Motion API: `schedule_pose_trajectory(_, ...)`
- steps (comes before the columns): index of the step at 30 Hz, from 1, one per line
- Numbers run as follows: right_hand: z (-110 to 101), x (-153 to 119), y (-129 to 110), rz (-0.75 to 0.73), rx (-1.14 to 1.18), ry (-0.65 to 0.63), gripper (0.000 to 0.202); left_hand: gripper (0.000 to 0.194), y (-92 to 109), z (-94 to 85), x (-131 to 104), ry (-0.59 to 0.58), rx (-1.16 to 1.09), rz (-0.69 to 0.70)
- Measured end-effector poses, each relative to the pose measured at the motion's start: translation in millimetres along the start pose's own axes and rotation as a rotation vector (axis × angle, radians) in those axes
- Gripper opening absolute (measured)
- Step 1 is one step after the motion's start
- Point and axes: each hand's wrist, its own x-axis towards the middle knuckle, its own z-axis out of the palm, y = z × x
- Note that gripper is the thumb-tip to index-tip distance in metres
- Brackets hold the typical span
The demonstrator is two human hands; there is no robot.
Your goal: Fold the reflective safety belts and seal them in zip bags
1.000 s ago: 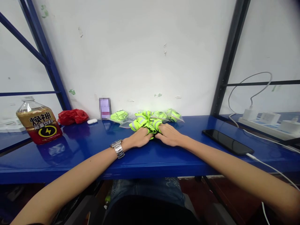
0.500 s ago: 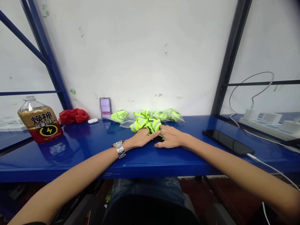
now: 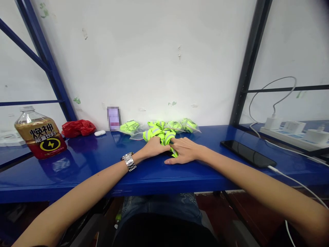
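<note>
A tangled bundle of neon-yellow reflective strap (image 3: 168,135) with silver stripes lies on the blue table (image 3: 205,171) in front of me. My left hand (image 3: 155,146), a metal watch at its wrist, has its fingers curled over the near left side of the strap. From the right, my right hand (image 3: 185,151) grips the strap's near end, fingertips partly hidden in the folds and thumb low by the tabletop. Behind the bundle are clear bags with similar neon-yellow pieces, one bag (image 3: 130,127) to the left and another (image 3: 190,126) to the right.
At the left stands a large drink bottle (image 3: 41,133), with a red plastic bag (image 3: 78,128) and a white case (image 3: 100,133) beyond it. A phone (image 3: 113,118) leans on the wall. Another phone (image 3: 248,153), cabled, lies right, near a power strip (image 3: 290,135).
My left hand has curled further over the strap, its fingers now bent on top. My right hand has shifted slightly left and toward me. The view has turned a little.
</note>
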Motion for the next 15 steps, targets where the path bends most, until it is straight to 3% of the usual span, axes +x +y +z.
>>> schedule_pose_trajectory(4,1,0,1,-0.002,0.013,0.017,0.080,0.047,3,3.3,-2,0.077,0.082,-0.072)
schedule_pose_trajectory(10,3,3,3,-0.038,0.121,0.069,0.062,0.031,-7,10.3,5,0.053,0.188,0.015)
schedule_pose_trajectory(15,2,8,1,-0.034,-0.002,0.111,0.038,0.030,-11,12.7,13,0.052,0.253,0.072)
